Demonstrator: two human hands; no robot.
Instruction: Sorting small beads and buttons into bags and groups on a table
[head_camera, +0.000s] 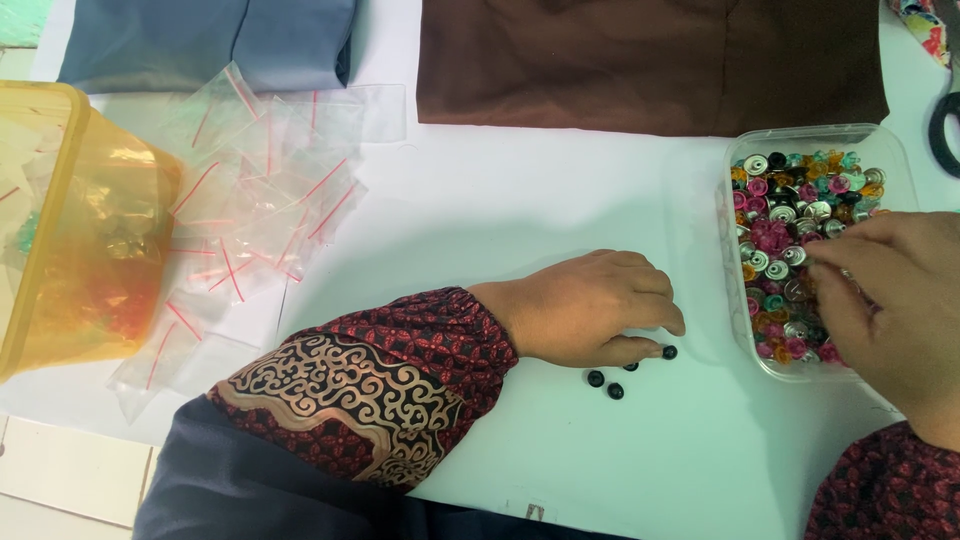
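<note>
My left hand (590, 305) rests palm down on the white table, fingers curled, its fingertips touching small black round pieces (612, 380) that lie loose beside it. My right hand (895, 300) reaches into a clear plastic tray (815, 137) full of small coloured and silver snap buttons (780, 225), fingers pinched together among them. Whether a button is between the fingers is hidden. Both wrists wear dark red patterned sleeves.
A pile of small clear zip bags with red strips (255, 190) lies at the left, beside an orange translucent container (75, 230). Folded blue-grey cloth (210, 40) and brown cloth (650, 60) lie along the far edge. A black ring-shaped object (942, 130) sits at the right edge.
</note>
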